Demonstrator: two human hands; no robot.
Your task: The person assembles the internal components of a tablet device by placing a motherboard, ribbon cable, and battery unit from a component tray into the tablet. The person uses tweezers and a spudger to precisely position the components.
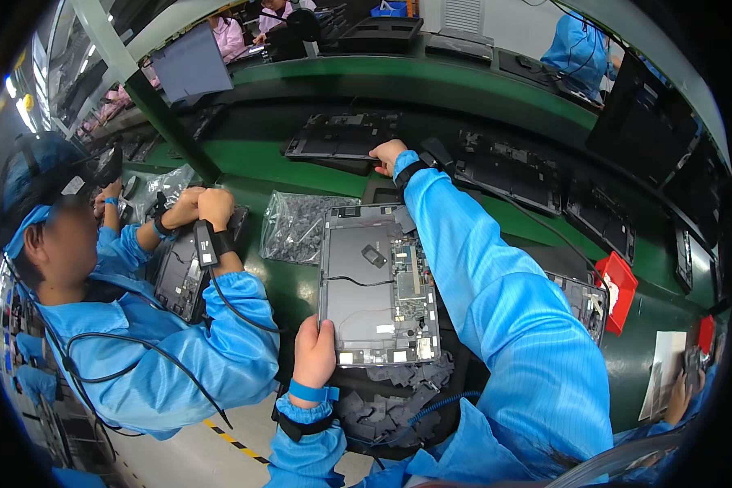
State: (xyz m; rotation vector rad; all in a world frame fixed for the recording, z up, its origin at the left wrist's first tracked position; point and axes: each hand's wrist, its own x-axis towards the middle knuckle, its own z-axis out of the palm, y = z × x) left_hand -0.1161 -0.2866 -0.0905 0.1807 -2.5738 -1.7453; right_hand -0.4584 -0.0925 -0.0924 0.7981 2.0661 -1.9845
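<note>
Metal and circuitry make up the open laptop base [378, 285], a flat grey rectangular shell with a dark battery panel, a green circuit board and thin black cables, laid on the green bench [293, 281] directly in front of the person. Small grey foam pieces [398, 390], soft and irregular, are heaped just below its near edge. A crinkled clear plastic bag of dark parts [294, 228] is seen just left of it.

The left hand [314, 351] is closed on the near left corner of the laptop base, thumb on top, a blue band and a black strap worn at the wrist. The right hand [386, 154] is stretched far forward, its blue sleeve crossing over the base, and its fingers are curled onto the near edge of a second black laptop chassis [342, 137] on the conveyor [480, 85]. To the left, 2 hands of a co-worker [199, 207] are pressed onto another device.
</note>
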